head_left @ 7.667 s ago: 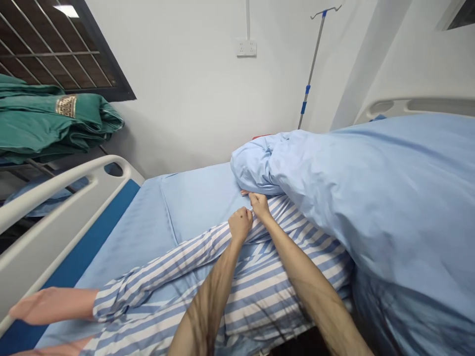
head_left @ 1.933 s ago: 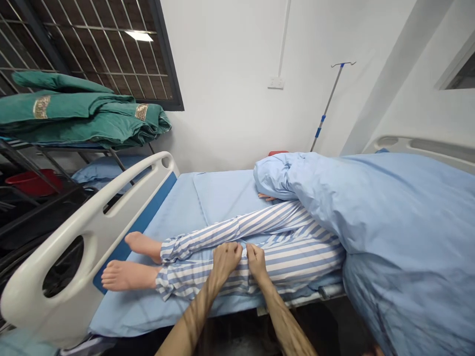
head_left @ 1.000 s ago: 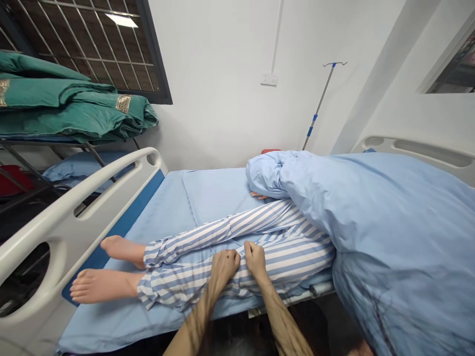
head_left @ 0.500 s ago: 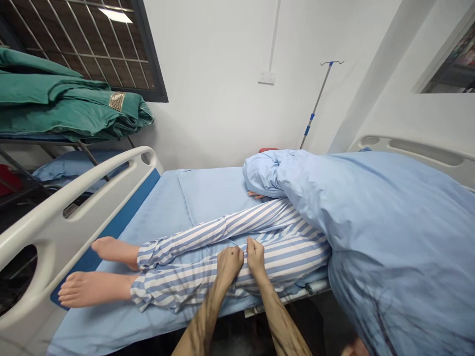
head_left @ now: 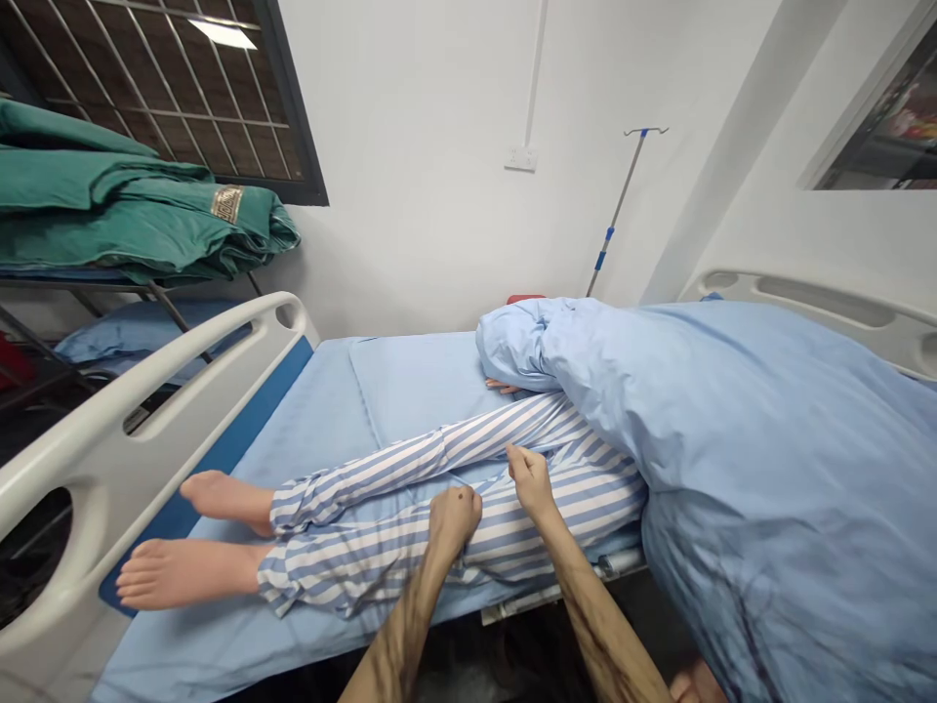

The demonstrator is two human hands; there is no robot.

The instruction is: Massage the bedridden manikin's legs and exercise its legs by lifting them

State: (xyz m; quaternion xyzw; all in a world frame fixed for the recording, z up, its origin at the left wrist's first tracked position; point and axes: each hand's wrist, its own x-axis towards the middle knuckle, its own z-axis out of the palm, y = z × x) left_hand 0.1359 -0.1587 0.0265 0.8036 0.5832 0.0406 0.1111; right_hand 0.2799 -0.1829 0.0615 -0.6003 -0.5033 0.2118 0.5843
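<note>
A figure in blue-and-white striped trousers [head_left: 351, 557] lies on the light blue bed sheet [head_left: 322, 410], with bare feet [head_left: 186, 573] toward the footboard. My left hand [head_left: 455, 517] is a closed fist on or just over the nearer trouser leg, near the knee. Farther right, my right hand [head_left: 531, 478], also closed, is at the thigh of that leg. Whether either fist pinches cloth is hidden. A light blue quilt [head_left: 761, 420] covers the upper body, and a hand [head_left: 503, 387] of the figure shows under its edge.
On the left stands the cream footboard [head_left: 109, 420] with its blue panel. Behind it, green folded cloth [head_left: 146, 215] lies on a rack. A drip pole [head_left: 621, 210] rises behind the bed. Part of another person's hand [head_left: 695, 683] shows at the bottom right.
My right hand has moved right and slightly up, away from my left fist, which stays nearly in place. The camera view has shifted slightly.
</note>
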